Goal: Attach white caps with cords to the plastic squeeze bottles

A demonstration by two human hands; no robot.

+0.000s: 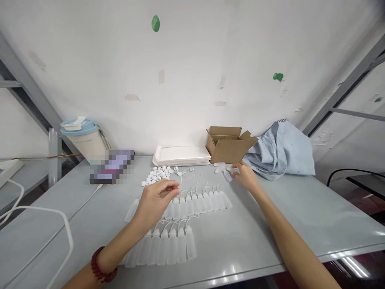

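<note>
My left hand (159,198) is raised over the rows of bottles, thumb and fingertips pinched at a thin white cord (181,181). Farther right, my right hand (245,175) closes its fingers on a small translucent plastic bottle (234,170), mostly hidden by them. Beside it lie several loose bottles (227,175). Two rows of similar bottles lie side by side, a back row (207,202) and a front row (172,249), with thin cords curling from their necks. My left hand and forearm cover part of both rows. Several small white caps (159,173) are heaped behind my left hand.
A stack of white trays (183,154) and an open cardboard box (230,149) stand against the wall. Light blue cloth (279,150) is bunched at right. A lidded cup (86,140) and a blurred phone (112,166) with a white cable (81,206) occupy the left.
</note>
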